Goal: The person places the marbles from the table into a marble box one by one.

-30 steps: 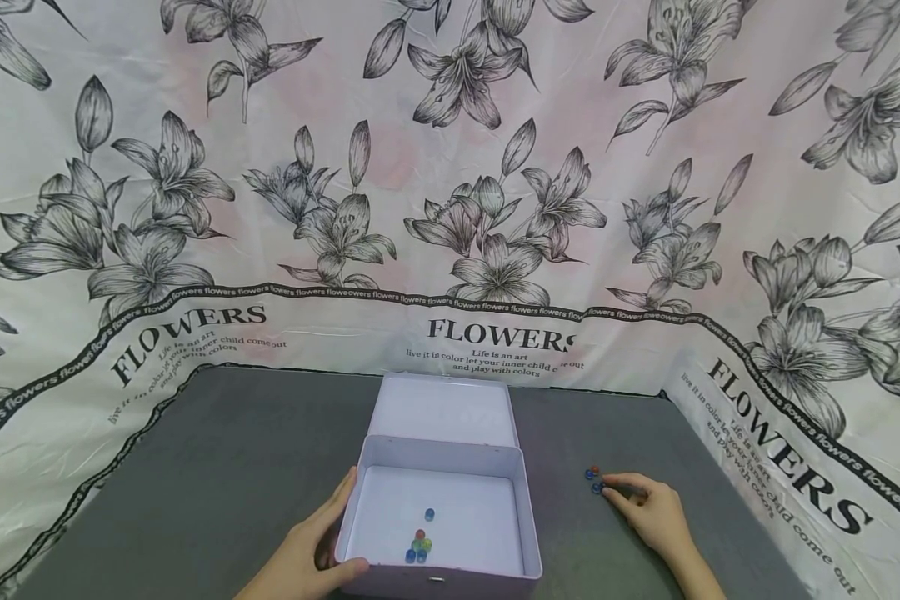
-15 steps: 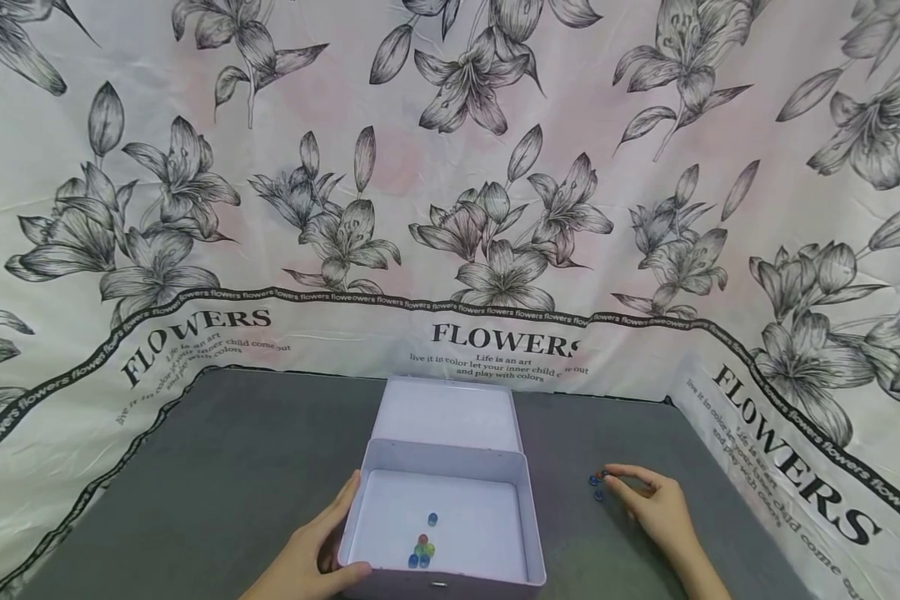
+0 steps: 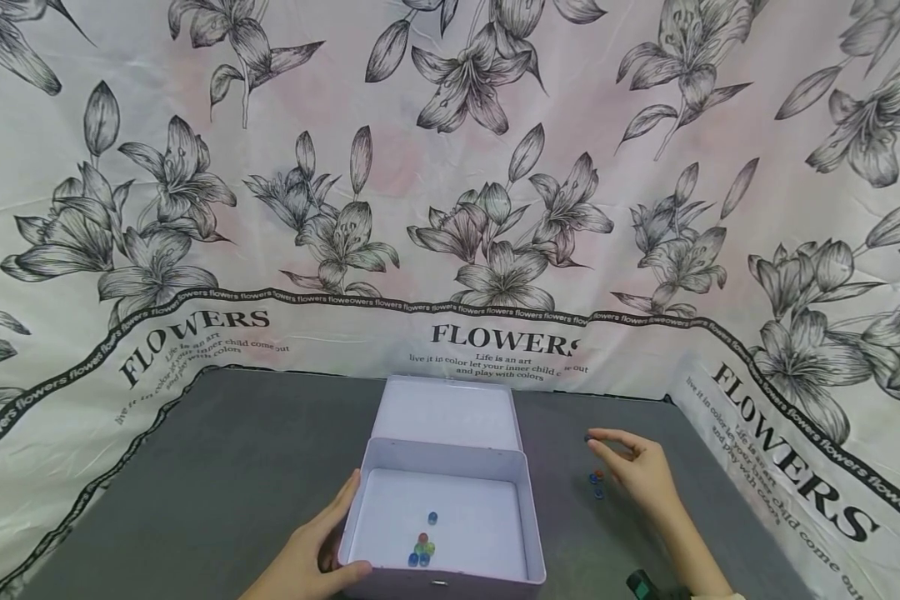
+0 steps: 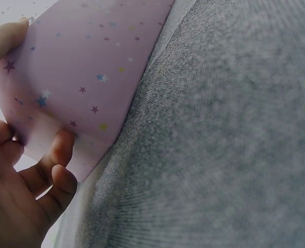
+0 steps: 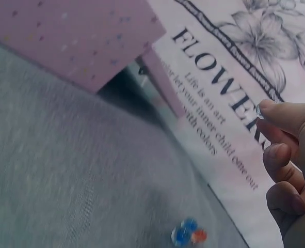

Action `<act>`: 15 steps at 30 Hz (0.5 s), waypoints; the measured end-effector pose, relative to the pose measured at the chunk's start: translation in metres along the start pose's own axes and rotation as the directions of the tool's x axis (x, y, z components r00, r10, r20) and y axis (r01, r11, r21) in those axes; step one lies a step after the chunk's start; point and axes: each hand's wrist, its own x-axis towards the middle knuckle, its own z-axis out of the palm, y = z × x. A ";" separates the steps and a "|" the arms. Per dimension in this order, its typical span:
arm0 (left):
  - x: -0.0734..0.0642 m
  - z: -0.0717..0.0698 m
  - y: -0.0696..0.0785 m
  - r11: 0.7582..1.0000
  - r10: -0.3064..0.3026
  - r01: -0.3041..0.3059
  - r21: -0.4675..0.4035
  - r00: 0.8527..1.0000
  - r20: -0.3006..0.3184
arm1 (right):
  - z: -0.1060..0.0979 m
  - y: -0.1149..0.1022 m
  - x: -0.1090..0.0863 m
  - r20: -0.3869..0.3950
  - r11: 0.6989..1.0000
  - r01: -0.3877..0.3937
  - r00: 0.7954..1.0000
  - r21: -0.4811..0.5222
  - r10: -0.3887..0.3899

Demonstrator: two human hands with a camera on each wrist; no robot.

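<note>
An open tin box (image 3: pixel 528 517), white inside and pink with small stars outside, stands on the grey cloth. Its front left corner is held by my left hand (image 3: pixel 311 542), thumb over the front rim and fingers along the side; the left wrist view shows that starry side wall (image 4: pixel 75 88). To the right of the box, my right hand (image 3: pixel 641 471) pinches a small glass marble (image 3: pixel 588 437) between thumb and fingertips, raised off the cloth. Below that hand lie two blue marbles (image 3: pixel 598 494) and an orange-red marble (image 5: pixel 199 236).
Inside the box, one blue marble (image 3: pixel 432 518) sits apart from a cluster of several marbles (image 3: pixel 423 550) in red, green, yellow and blue. The hinged lid (image 3: pixel 446 412) lies back behind the box. A flower-print curtain (image 3: pixel 345 333) borders the grey cloth (image 3: pixel 232 467).
My right hand has picked a marble from the small group on the cloth and lifted it up and slightly left. The left hand keeps its hold on the box.
</note>
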 end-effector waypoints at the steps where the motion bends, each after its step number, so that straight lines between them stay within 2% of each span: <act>1: 0.000 0.000 0.000 1.000 -0.003 0.003 0.009 1.000 -0.001 | 0.001 -0.003 0.002 0.004 1.000 0.009 1.000 -0.006 -0.009; 8: 0.001 0.001 0.006 0.994 -0.101 0.101 -0.041 0.995 0.000 | 0.016 -0.021 0.015 0.010 0.999 0.043 0.999 0.023 -0.044; 15: 0.001 0.001 0.006 0.993 -0.120 0.120 -0.020 0.993 -0.012 | 0.038 -0.039 0.028 0.030 0.995 0.071 0.997 0.064 -0.073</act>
